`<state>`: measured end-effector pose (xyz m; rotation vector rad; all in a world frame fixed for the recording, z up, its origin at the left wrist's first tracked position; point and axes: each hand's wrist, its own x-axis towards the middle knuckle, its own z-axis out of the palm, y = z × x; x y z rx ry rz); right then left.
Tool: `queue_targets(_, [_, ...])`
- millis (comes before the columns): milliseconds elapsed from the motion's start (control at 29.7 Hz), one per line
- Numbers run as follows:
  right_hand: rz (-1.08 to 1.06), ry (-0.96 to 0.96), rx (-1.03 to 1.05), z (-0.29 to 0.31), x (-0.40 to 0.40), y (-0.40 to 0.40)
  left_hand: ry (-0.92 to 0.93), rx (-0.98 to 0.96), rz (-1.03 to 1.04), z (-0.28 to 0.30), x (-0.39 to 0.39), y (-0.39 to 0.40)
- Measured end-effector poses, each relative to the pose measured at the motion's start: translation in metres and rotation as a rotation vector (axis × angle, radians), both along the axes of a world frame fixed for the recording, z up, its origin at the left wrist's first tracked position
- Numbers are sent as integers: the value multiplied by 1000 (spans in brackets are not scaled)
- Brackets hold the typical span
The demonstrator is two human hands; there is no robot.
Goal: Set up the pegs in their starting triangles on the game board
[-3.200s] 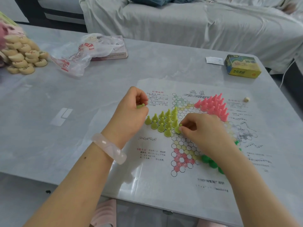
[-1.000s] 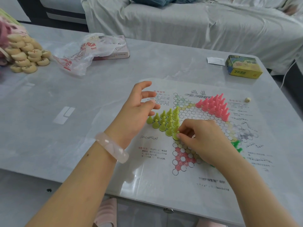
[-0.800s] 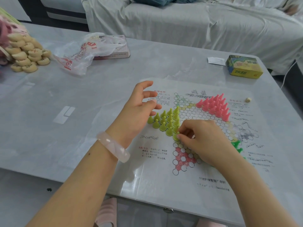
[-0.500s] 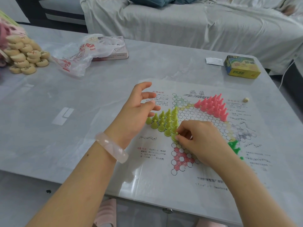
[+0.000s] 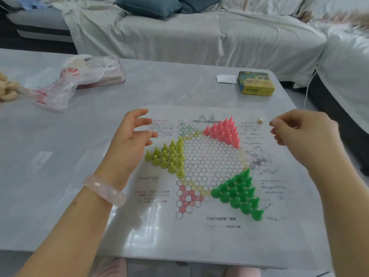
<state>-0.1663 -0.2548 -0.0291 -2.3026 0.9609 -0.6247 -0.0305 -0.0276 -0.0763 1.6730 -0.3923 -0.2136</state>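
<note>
— Where do my pegs stand?

— All on the game board (image 5: 159,238), which lies flat on the tabletop (image 5: 79,132) at the centre of the frame. You have three filled triangles. The yellow-green pegs (image 5: 169,156) at centre left number fifteen, in rows of five, four, three, two and one. The pink pegs (image 5: 225,131) stand above the centre and the dark green pegs (image 5: 237,192) at lower right. Both groups look like fifteen, but they overlap, so I cannot count them for certain.

— And my hands?

— Your left grip (image 5: 129,140) hovers over the board's left edge, just beside the yellow-green triangle, with its fingers spread and nothing in them (one pale pink bracelet (image 5: 104,189) sits on that wrist). Your right grip (image 5: 305,134) hangs over the board's upper right corner, well apart from any peg. Its fingers are loosely curled and I see nothing held.

— Anything else around?

— One small cream piece (image 5: 260,120) lies on the board near your right fingertips. Farther up the frame are one yellow-green box (image 5: 256,83) and one white paper slip (image 5: 226,78) just beside it. At upper left, one crumpled plastic bag (image 5: 63,86) rests partly on one pink box (image 5: 107,79). At the far left edge is a heap of cream round pieces (image 5: 6,90), cut off, so I cannot count them.
</note>
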Motion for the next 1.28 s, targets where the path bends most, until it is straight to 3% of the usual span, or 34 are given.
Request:
queue_targets(101, [-82, 134, -51, -30, 20, -35, -59, 41, 123, -5, 4, -4])
queue_targets(371, [64, 390, -183, -79, 62, -84, -194, 130, 218, -11, 16, -10])
queue_targets(539, [102, 187, -261, -69, 62, -75, -217, 154, 212, -13, 19, -10])
queue_targets(640, [429, 52, -279, -45, 46, -33, -218, 154, 206, -13, 19, -10])
queue_targets(741, [783, 231, -253, -40, 34, 5, -224, 152, 199, -13, 18, -11])
queue_targets(809, [852, 339, -306, -46, 34, 13, -231, 156, 192, -13, 16, -11])
queue_targets(1280, [820, 371, -232, -56, 36, 20, -255, 176, 189, -11, 15, -7])
